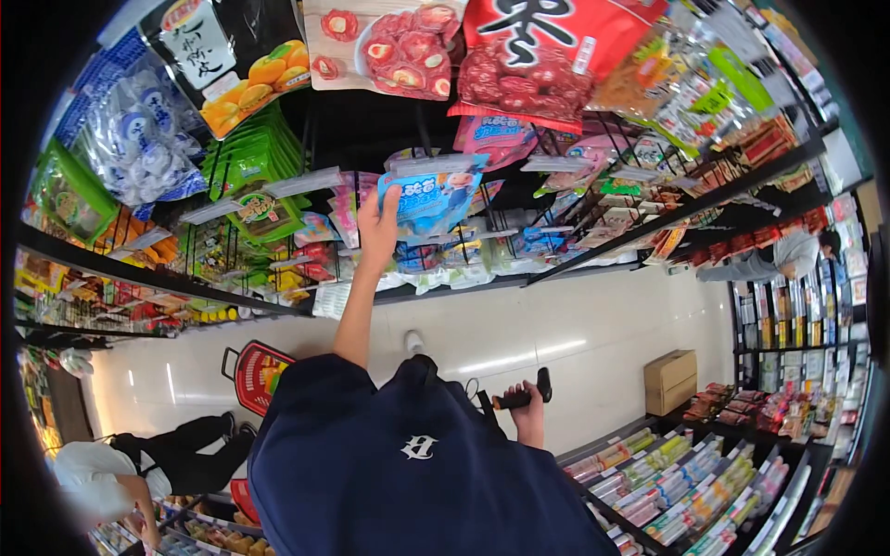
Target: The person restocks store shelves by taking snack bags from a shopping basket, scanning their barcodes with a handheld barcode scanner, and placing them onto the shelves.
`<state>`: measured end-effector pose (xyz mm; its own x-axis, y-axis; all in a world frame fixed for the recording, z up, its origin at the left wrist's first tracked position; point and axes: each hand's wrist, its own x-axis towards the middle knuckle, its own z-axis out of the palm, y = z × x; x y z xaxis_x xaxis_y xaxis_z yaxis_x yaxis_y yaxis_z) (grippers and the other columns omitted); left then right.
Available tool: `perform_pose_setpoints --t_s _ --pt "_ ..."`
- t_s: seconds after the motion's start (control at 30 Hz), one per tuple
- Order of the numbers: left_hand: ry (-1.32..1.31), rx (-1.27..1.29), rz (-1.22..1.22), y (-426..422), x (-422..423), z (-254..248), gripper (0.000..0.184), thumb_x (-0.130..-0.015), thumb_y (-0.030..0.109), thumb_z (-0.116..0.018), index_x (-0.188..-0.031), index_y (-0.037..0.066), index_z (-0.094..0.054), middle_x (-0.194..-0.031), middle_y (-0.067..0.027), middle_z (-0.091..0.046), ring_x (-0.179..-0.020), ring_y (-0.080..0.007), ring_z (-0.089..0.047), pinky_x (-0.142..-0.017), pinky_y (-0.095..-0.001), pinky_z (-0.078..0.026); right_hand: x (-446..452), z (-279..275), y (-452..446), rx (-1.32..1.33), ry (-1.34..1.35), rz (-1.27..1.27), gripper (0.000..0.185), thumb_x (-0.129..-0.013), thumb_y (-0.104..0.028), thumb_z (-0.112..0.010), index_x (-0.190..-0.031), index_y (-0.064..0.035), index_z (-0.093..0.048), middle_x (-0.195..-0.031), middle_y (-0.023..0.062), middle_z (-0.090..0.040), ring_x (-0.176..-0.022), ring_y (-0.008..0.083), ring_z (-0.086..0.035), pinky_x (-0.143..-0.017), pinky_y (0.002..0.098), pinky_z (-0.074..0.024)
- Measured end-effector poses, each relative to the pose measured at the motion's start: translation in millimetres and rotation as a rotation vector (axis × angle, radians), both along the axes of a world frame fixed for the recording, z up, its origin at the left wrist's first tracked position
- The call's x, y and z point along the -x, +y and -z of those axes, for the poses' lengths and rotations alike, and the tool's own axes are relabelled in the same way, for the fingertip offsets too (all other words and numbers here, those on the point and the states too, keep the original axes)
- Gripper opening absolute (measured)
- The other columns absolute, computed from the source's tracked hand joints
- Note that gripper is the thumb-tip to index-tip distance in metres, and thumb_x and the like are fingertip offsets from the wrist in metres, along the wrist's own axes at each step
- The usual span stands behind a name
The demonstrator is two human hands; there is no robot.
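My left hand [378,222] reaches up to the hanging snacks, its fingers closed on the edge of a blue snack bag [434,199] with light lettering. The bag is at a shelf hook behind a price-tag strip; whether it is off the hook I cannot tell. Pink snack bags [345,206] hang just left of that hand. Down by my side, my right hand [530,414] is wrapped round a black handheld object [541,387] with an orange-brown part; its exact kind is unclear.
A red shopping basket [243,375] with goods in it stands on the floor at left. Nearby is a person in white [93,473]; another in grey [783,255] is at far right. A cardboard box [669,382] stands beside the low shelves [686,486] behind me.
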<state>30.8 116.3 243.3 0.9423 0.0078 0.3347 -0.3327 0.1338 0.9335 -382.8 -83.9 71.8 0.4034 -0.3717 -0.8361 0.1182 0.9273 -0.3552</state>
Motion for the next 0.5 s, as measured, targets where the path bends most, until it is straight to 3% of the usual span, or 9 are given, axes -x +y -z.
perform_pose_setpoints --t_s 0.13,0.2,0.27,0.33,0.5 --pt "-0.095 -0.116 -0.001 5.1 -4.7 -4.4 0.023 -0.098 0.02 -0.057 -0.107 -0.001 -0.064 -0.078 0.003 -0.057 -0.071 -0.0041 -0.045 -0.061 -0.0221 -0.037 -43.4 -11.4 -38.7 0.062 -0.05 -0.063 0.013 -0.085 -0.009 -0.061 -0.08 -0.0076 -0.05 -0.073 0.0062 -0.053 -0.074 0.024 -0.055 -0.075 0.0408 -0.0483" --pt "-0.039 0.089 -0.071 -2.2 -4.5 -17.4 0.02 -0.098 0.017 -0.057 -0.105 0.0 -0.065 -0.076 0.0039 -0.055 -0.069 -0.0039 -0.043 -0.059 -0.0215 -0.035 -60.4 -14.2 -49.5 0.077 -0.036 -0.077 0.011 -0.085 -0.01 -0.061 -0.081 -0.007 -0.051 -0.074 0.0062 -0.055 -0.075 0.0241 -0.056 -0.077 0.0407 -0.0484" --pt "-0.01 0.046 -0.068 2.8 -9.8 -11.8 0.018 -0.097 0.014 -0.057 -0.104 0.001 -0.066 -0.075 0.0041 -0.053 -0.068 -0.0034 -0.042 -0.058 -0.0208 -0.034 -74.0 -14.3 -52.6 0.06 -0.048 -0.095 0.01 -0.085 -0.01 -0.061 -0.081 -0.0067 -0.052 -0.075 0.0063 -0.056 -0.076 0.0241 -0.057 -0.079 0.0404 -0.0484" --pt "-0.141 -0.123 -0.148 3.1 -12.0 -12.6 0.016 -0.097 0.013 -0.058 -0.104 0.0 -0.066 -0.074 0.0052 -0.052 -0.067 -0.0026 -0.041 -0.057 -0.0204 -0.033 -89.6 -11.0 -55.6 -0.013 -0.038 -0.089 0.01 -0.084 -0.009 -0.061 -0.079 -0.0068 -0.053 -0.073 0.0067 -0.056 -0.076 0.0241 -0.057 -0.079 0.0404 -0.0483" --pt "-0.073 -0.136 -0.184 -2.2 -12.1 -9.4 0.015 -0.096 0.012 -0.059 -0.102 0.0 -0.066 -0.072 0.0054 -0.052 -0.065 -0.0025 -0.041 -0.057 -0.0196 -0.033 -132.7 -2.9 -68.5 -0.147 -0.049 -0.193 0.01 -0.081 -0.006 -0.059 -0.074 -0.0056 -0.053 -0.071 0.0089 -0.056 -0.075 0.0268 -0.055 -0.079 0.0415 -0.046"
